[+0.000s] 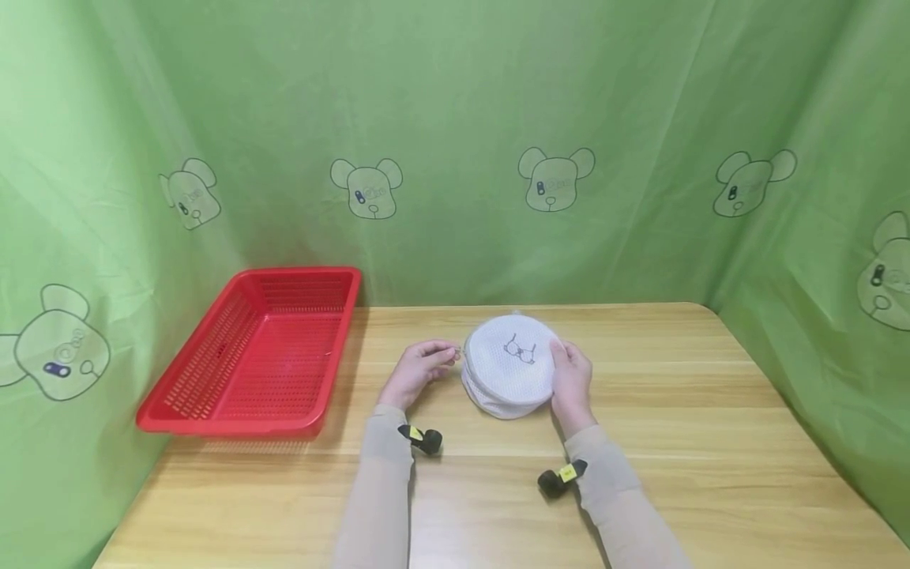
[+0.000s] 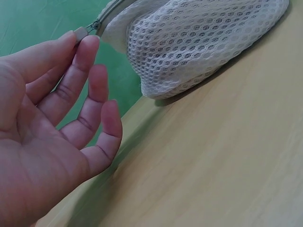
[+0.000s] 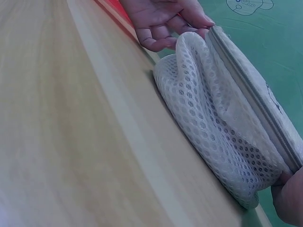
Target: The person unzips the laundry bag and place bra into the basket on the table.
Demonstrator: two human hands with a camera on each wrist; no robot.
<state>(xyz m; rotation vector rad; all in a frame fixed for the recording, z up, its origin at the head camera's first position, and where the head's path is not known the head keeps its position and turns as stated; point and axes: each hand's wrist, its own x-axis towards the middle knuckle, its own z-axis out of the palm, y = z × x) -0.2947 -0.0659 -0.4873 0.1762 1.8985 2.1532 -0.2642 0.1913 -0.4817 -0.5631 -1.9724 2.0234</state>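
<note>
A round white mesh laundry bag (image 1: 508, 367), with a small line drawing of a bra on its lid, sits on the wooden table. Around the lid's edge runs a zipper (image 3: 255, 97). My left hand (image 1: 425, 370) pinches the zipper pull (image 2: 82, 34) between thumb and forefinger at the bag's left side, the other fingers loosely bent. At the right side, my right hand (image 1: 572, 381) grips the bag's rim, thumb on the lid and fingers underneath. The right wrist view shows the honeycomb mesh side sagging in folds (image 3: 208, 118). The bag's inside is hidden.
A red plastic basket (image 1: 334, 371) with slotted walls stands at the table's left, beside my left arm. Green curtains (image 1: 455, 253) with bear-head prints enclose the back and sides. Wood tabletop (image 1: 682, 411) extends to the right of the bag.
</note>
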